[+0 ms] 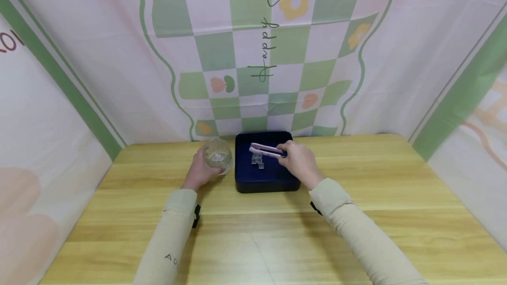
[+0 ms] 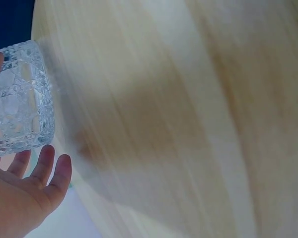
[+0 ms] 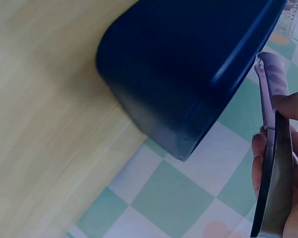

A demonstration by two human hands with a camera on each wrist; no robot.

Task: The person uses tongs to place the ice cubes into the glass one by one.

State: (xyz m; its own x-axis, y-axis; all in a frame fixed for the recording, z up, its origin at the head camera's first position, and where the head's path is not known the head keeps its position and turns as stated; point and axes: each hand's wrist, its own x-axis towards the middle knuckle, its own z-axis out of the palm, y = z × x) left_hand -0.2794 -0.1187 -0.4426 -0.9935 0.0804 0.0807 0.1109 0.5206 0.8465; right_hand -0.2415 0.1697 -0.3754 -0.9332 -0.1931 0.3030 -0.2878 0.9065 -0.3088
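Observation:
My left hand (image 1: 199, 171) holds a clear glass (image 1: 218, 153) with a patterned cut surface, just left of the dark blue tray (image 1: 245, 184). In the left wrist view the thumb lies on one side of the glass (image 2: 22, 104) and the fingers on the other. My right hand (image 1: 300, 162) grips a pair of tongs (image 1: 266, 150) with pale pink-lilac arms and a dark handle. The tips reach over the tray, above several small clear pieces (image 1: 258, 161). Seen from the right wrist, the tips of the tongs (image 3: 270, 74) are close together, with something small and clear at them.
All this stands on a wood-grain table (image 1: 237, 236), toward its far edge. A printed curtain (image 1: 253, 43) with green checks hangs right behind the tray, and more cloth closes off both sides.

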